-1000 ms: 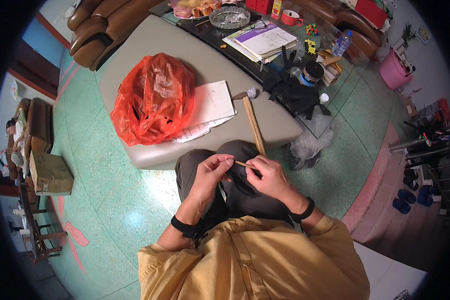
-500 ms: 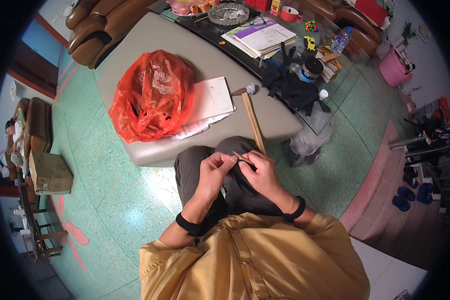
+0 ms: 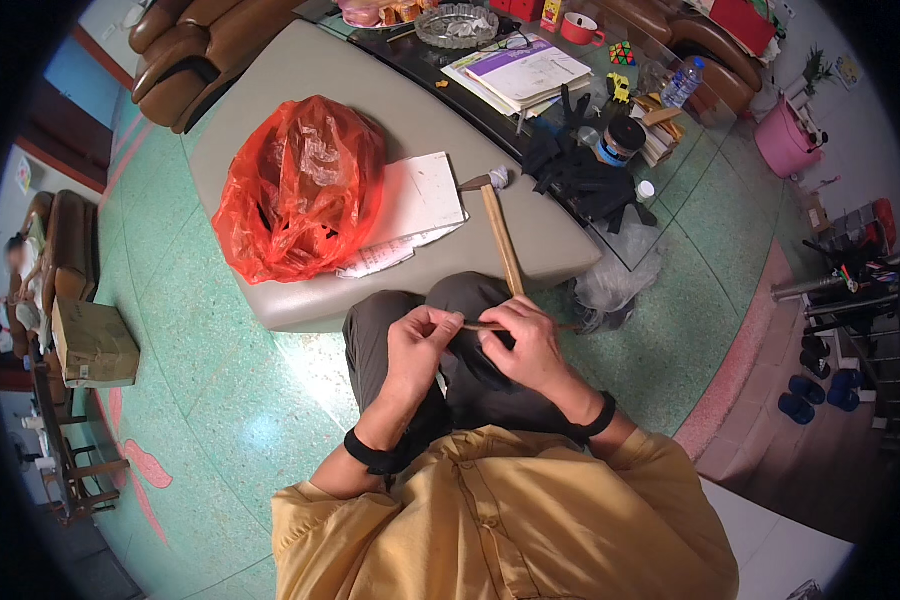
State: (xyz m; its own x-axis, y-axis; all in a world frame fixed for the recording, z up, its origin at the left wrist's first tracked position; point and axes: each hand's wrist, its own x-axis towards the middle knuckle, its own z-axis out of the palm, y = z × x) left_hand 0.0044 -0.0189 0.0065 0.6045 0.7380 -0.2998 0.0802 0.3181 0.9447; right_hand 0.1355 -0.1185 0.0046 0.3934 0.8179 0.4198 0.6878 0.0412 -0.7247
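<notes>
My left hand (image 3: 416, 356) pinches one end of a thin brown wooden stick (image 3: 481, 325) above my knees. My right hand (image 3: 526, 352) is closed round the same stick, just right of the left. Behind them a longer pale wooden strip (image 3: 501, 236) leans slanting on the edge of a grey padded bench (image 3: 232, 128). On the bench lie a crumpled red plastic bag (image 3: 300, 185), white boards or papers (image 3: 420, 195) and a small dark object with a whitish lump (image 3: 498, 180).
A cluttered dark glass table (image 3: 417, 70) adjoins the bench, holding papers, black items and a bottle (image 3: 682, 82). A clear bag (image 3: 620, 280) sits below it. A cardboard box (image 3: 92, 340) stands left; slippers (image 3: 805, 400) lie right. Another person (image 3: 27, 270) is on the far-left sofa.
The stick between my hands tipped more steeply half a second ago and now lies nearly level. My right hand has shifted a little around it; my left still pinches the end.
</notes>
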